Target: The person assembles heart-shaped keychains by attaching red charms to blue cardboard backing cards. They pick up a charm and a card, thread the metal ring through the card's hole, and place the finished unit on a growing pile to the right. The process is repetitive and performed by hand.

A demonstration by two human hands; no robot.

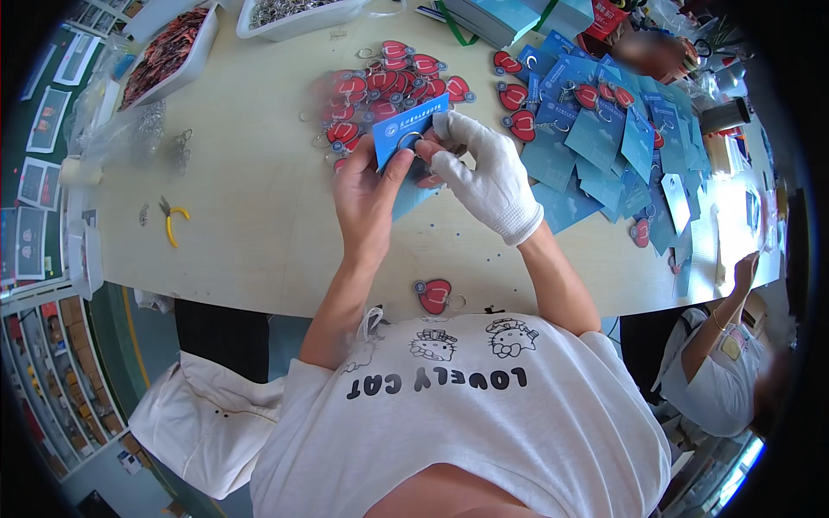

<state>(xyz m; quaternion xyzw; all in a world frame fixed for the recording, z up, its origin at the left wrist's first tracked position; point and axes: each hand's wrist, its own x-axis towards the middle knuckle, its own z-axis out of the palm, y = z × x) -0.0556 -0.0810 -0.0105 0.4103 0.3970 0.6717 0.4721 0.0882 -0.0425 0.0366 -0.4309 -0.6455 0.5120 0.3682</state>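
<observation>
My bare left hand (364,207) pinches a blue card (414,114) upright over the table, its thumb against a metal key ring (402,141) at the card's face. My right hand (494,177) wears a white glove with bare fingertips, which close on the ring from the other side. Part of a red keychain (429,181) shows below these fingers; its link to the ring is hidden. Just beyond the hands lies a heap of red keychains (406,82) with metal rings. A single red keychain (434,296) rests at the table edge before me.
Many blue cards (596,142), some bearing red keychains, spread at the right. Yellow-handled pliers (177,223) lie at the left. White bins of red pieces (207,47) and metal rings (249,24) stand at the back. Another person (721,371) sits at the right.
</observation>
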